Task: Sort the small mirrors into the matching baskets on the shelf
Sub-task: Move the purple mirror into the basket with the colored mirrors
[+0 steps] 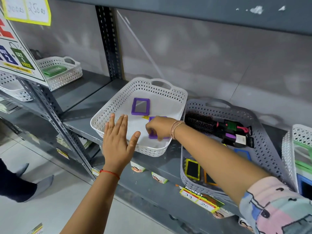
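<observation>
A purple-framed mirror (157,132) is gripped by the right hand (157,126) low inside the white basket (104,119) — beside its twin (140,106). Left hand (116,141) spread wide, empty. Mirror should be laid flat before release — not dropped.

Grey plastered wall (211,53) beyond the fingers, dark perforated metal upright (109,43) above them, pale tiled floor (55,196) below, promotional poster (15,53) far left

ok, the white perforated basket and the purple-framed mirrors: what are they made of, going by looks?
White perforated basket: looks like moulded plastic, matte; even diamond cut-outs and a formed handle slot. Purple-framed mirror lying in it: frame seems soft-edged plastic or rubber, rounded corners, around a flat reflective pane. The second purple mirror, in the right hand, looks alike but is blurred.
</observation>
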A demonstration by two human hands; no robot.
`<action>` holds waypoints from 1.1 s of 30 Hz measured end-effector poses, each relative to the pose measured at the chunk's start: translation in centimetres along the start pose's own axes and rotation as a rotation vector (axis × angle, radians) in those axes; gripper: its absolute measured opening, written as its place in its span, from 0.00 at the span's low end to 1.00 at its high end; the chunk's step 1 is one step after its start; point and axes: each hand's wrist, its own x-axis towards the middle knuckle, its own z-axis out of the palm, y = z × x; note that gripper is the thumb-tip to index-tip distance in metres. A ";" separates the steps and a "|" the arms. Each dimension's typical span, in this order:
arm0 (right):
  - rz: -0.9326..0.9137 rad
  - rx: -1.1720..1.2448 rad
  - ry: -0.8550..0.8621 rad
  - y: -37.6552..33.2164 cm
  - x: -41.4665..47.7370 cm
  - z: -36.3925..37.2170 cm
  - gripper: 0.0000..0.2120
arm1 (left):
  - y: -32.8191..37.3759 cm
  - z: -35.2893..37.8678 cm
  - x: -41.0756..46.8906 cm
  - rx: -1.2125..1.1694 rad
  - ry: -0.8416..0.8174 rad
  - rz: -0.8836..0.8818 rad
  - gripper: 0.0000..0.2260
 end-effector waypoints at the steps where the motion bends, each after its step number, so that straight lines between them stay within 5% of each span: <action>1: 0.022 0.043 0.007 0.4 -0.1 -0.6 0.21 | 0.0 0.0 -0.1 0.000 -0.002 0.000 0.39; 10: 0.208 0.156 -0.240 3.0 1.0 -2.1 0.47 | 0.4 -0.4 -0.2 0.061 -0.057 0.080 0.39; 33: 0.203 0.233 -0.114 2.4 0.9 -0.9 0.33 | 0.0 -0.4 0.2 0.051 -0.020 0.068 0.38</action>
